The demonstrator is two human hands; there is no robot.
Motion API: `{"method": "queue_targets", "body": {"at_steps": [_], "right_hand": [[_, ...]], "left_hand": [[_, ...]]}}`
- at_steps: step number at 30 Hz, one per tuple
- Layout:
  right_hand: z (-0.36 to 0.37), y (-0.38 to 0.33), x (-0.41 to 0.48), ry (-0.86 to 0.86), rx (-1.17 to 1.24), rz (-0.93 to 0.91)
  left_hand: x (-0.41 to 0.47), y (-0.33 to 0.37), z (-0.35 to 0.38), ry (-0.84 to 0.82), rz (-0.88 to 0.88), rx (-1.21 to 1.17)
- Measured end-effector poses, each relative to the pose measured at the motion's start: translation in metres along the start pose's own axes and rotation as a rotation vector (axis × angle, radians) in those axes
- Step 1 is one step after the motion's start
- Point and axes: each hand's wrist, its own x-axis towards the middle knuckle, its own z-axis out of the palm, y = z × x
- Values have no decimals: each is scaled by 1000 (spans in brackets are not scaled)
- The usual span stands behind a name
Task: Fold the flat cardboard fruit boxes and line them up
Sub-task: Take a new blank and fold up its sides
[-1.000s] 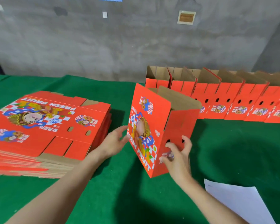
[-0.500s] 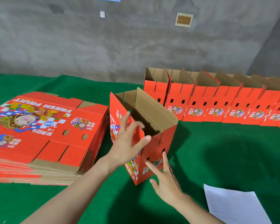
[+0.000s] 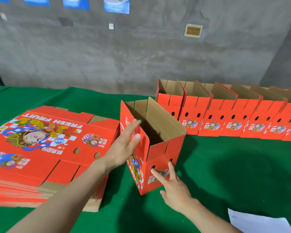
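Green cloth covers your table. Your left hand, fingers spread, rests against the standing box; your right hand, also spread, touches its end. Push unevenly and it may tip or skew before reaching the row.

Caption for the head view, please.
Upright folded box on the green table, open left hand at its side wall and open right hand touching its front; flat stack left, finished row behind.
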Motion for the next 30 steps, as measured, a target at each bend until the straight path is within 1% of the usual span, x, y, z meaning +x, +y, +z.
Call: {"method": "queue_targets", "body": {"at_steps": [1, 2, 3, 4, 5, 6, 7, 9, 11, 15, 22, 26, 30], "right_hand": [[-1, -2, 7, -6, -7, 8], [-1, -5, 14, -10, -17, 15], [-1, -9, 21, -15, -26, 24], [-1, -12, 28, -20, -34, 35], [-1, -15, 36, -25, -39, 47], [0, -18, 43, -29, -41, 58], [0, -20, 52, -28, -43, 65], [2, -24, 71, -24, -51, 74], [0, -28, 94, -23, -60, 87], [-8, -38, 146, 0, -65, 107], [-19, -58, 252, 8, -109, 136], [-33, -55, 312, 19, -143, 171], [-43, -42, 350, 9, -177, 199]], "left_hand": [[2, -15, -9, 33, -50, 15], [3, -33, -19, 72, -124, 93], [5, -53, -30, 84, -229, 242], [7, -73, -41, 47, -371, 424], [8, -89, -51, -27, -507, 594], [10, -102, -58, -102, -600, 717], [10, -114, -63, -150, -639, 789], [11, -135, -65, -181, -603, 859], [6, -150, -59, -175, -540, 925], [3, -160, -52, -146, -489, 942], [-1, -160, -54, -125, -481, 941], [1, -167, -52, -83, -460, 965], [1, -174, -50, -49, -454, 964]]}}
